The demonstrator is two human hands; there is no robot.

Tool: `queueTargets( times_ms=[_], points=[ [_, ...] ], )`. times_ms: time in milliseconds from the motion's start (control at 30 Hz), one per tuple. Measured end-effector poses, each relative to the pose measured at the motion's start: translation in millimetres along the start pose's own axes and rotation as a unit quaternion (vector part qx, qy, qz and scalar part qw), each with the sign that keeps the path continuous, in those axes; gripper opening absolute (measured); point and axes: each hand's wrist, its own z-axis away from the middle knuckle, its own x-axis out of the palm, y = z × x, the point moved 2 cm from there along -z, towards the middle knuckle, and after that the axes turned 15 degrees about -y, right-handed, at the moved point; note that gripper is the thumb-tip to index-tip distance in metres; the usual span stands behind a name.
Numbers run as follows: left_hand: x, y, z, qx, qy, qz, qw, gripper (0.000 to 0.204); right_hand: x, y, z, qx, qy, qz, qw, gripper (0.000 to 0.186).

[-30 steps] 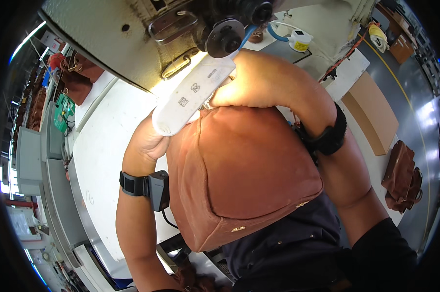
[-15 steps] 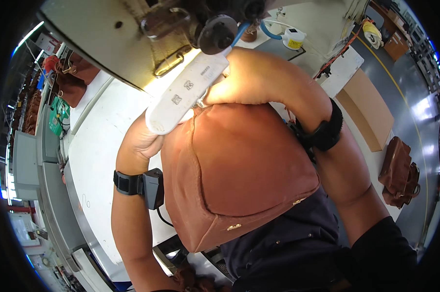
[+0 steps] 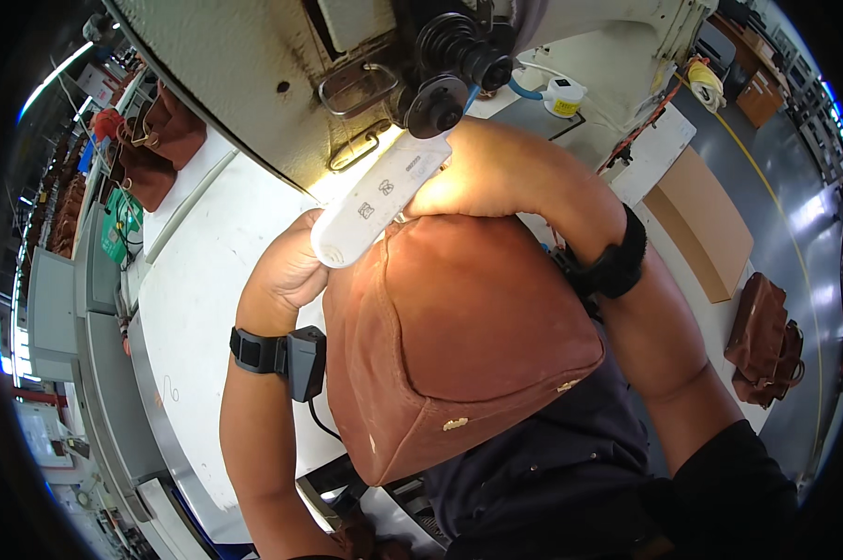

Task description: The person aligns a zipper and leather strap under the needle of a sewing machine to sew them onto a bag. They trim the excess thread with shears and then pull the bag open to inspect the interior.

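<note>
A brown leather bag (image 3: 487, 317) with small gold metal feet along its base edge leans against my lap, its far end under the head of a sewing machine (image 3: 281, 56). My left hand (image 3: 295, 261) grips the bag's far left edge with bent fingers, their tips hidden behind the bag and a white lamp bar (image 3: 375, 201). Curled over the far edge, my right hand (image 3: 459, 182) holds the bag from the right; the lamp bar and bag cover its fingertips. The needle area is hidden from sight.
The white worktable (image 3: 197, 299) spreads to the left. Brown bags (image 3: 165, 135) stand at its far left. On the right are an open cardboard box (image 3: 701, 219) and another brown bag (image 3: 762, 336). A round black knob (image 3: 437, 105) juts from the machine above my hands.
The machine, lamp bar and left hand appear lower and further right, as the view has shifted. The bag's far end sits slightly lower in view; both hands keep their hold.
</note>
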Motion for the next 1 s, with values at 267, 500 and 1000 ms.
queueTargets(
  times_ms=[267, 500, 1000],
  points=[
    [4, -1, -1, 0.016, -0.001, 0.021, 1.000, 0.051, 4, 12, -8, -0.071, 0.047, -0.007, 0.996, 0.050],
    [11, 2, -1, 0.011, 0.019, 0.009, 1.000, 0.052, 2, 6, -2, -0.045, 0.032, -0.015, 0.998, 0.049],
    [6, 1, 1, 0.009, 0.012, -0.002, 1.000, 0.051, 2, 1, -2, -0.005, -0.008, -0.007, 1.000, 0.037]
  ],
)
